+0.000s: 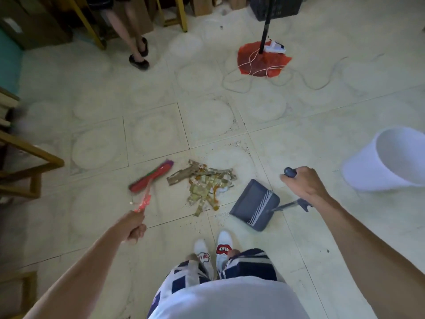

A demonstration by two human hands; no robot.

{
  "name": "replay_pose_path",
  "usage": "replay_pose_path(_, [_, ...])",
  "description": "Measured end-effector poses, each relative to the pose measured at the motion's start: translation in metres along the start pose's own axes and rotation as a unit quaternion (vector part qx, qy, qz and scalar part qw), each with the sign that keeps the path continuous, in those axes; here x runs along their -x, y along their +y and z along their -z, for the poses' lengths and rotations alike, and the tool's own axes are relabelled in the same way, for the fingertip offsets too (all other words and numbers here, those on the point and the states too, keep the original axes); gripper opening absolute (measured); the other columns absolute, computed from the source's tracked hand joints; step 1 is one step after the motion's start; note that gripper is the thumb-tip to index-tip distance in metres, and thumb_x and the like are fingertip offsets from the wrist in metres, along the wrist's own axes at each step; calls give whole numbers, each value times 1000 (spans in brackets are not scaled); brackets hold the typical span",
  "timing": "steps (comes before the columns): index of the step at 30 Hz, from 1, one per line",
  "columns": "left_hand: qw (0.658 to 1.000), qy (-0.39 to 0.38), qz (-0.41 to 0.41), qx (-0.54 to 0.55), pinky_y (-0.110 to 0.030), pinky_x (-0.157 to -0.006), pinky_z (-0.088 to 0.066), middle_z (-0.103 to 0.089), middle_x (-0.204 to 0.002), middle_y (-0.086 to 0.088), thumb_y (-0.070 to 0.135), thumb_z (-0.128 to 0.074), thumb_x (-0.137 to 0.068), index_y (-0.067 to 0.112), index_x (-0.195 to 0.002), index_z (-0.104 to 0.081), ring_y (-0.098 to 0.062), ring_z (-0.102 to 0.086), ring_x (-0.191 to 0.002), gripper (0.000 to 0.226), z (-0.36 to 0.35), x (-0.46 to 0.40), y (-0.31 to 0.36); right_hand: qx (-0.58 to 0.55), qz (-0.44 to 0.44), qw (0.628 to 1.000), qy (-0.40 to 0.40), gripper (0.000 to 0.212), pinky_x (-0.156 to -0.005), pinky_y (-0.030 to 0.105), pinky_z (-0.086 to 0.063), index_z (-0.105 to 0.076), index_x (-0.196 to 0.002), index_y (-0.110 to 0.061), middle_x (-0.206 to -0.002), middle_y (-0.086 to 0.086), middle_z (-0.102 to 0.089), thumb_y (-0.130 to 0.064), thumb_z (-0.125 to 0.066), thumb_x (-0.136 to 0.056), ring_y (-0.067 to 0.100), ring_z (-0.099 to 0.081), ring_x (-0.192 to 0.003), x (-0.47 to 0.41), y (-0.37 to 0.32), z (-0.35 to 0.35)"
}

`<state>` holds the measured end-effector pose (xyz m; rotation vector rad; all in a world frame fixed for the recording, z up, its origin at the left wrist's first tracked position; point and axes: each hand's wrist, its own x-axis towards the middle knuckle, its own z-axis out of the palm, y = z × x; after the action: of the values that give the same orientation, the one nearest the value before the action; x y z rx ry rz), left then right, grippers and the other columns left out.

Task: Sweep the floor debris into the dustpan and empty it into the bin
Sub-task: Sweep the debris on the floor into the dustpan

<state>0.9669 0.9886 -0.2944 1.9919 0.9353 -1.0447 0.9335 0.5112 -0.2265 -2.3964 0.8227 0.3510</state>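
The left hand (134,229) grips the broom (150,179), its head on the floor (299,125) just left of the debris (204,186). The right hand (301,184) grips the dustpan (254,204) handle; the pan sits just right of the pile. The bin (388,162) stands at the right edge, with bare floor between.

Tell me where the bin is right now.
In the head view the white bin stands on the floor at the right edge, beyond the right hand and the dustpan.

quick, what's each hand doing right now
Left hand: closed around the red broom handle.
Right hand: closed around the top of the dustpan handle.
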Motion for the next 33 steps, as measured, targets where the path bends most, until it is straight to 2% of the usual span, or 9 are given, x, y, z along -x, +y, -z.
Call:
replay_pose_path(4, [997,-68,13,43,-14,-24,-38,-49,-33,-11,-2,-33,-96,0,-79,-43,-15,-44,-21,20,-32,19,22,-3,31,999,-41,35,-41,22,-35,-48,-51,-13,-47,2,-51,-36,-61,-73,18,-51,-40,-12,-24,-10])
replay_pose_path(7, [996,-63,12,69,-32,-37,-56,-51,-65,-16,-12,-30,-90,-3,-89,-51,-22,-59,-51,23,-40,35,56,6,37,998,-59,33,-43,23,-37,-49,-53,-14,-49,2,-53,-38,-61,-71,19,-54,-43,-18,-34,-15])
replay_pose_path(10, [1000,-12,-12,-14,-14,-26,-40,-46,-63,-14,-10,-28,-91,-10,-128,-41,-13,-49,-29,40,-34,36,69,15,51,996,-68,33,-43,24,-38,-50,-52,-14,-49,2,-54,-38,-61,-71,19,-55,-44,-19,-39,-24])
replay_pose_path(12, [997,5,-28,-67,-7,-25,-24,-44,-54,-12,-3,-31,-95,-15,-134,-39,-8,-32,-15,41,-26,34,68,25,57,996,-67,34,-44,25,-39,-50,-53,-13,-50,2,-55,-37,-61,-73,20,-56,-45,-18,-43,-28])
replay_pose_path(15, [993,16,-44,-106,-12,-27,-28,-48,-47,-10,4,-44,-98,-15,-126,-47,-8,-35,-17,35,-8,31,67,25,56,996,-70,35,-44,25,-38,-50,-53,-12,-50,3,-54,-35,-63,-76,20,-54,-45,-19,-47,-28])
replay_pose_path(19, [987,47,-64,-138,-19,-30,-38,-59,-59,-15,-5,-43,-92,-15,-117,-55,-14,-50,-33,29,-11,25,71,23,44,996,-69,35,-44,24,-34,-47,-52,-13,-50,1,-51,-36,-64,-73,18,-50,-43,-18,-48,-29])
replay_pose_path(25, [984,-30,-85,-155,-20,-29,-38,-61,-54,-9,3,-53,-92,-12,-103,-65,-9,-47,-28,22,-60,49,60,13,43,997,-69,31,-44,24,-34,-48,-53,-13,-50,1,-50,-31,-62,-75,18,-49,-43,-15,-60,-29])
replay_pose_path(29, [990,-75,-86,-84,-25,-40,-36,-57,-46,-3,3,-54,-91,-2,-89,-75,-12,-43,-34,22,-25,57,59,10,44,998,-49,33,-44,25,-35,-49,-52,-13,-49,2,-51,-32,-62,-75,19,-51,-44,-11,-63,-33])
replay_pose_path(33, [994,-67,-82,-21,-17,-32,-29,-50,-50,-4,0,-54,-91,2,-89,-75,-10,-36,-32,21,23,61,55,5,42,998,-43,33,-43,25,-35,-50,-52,-13,-50,3,-53,-32,-62,-75,21,-52,-44,-12,-61,-32])
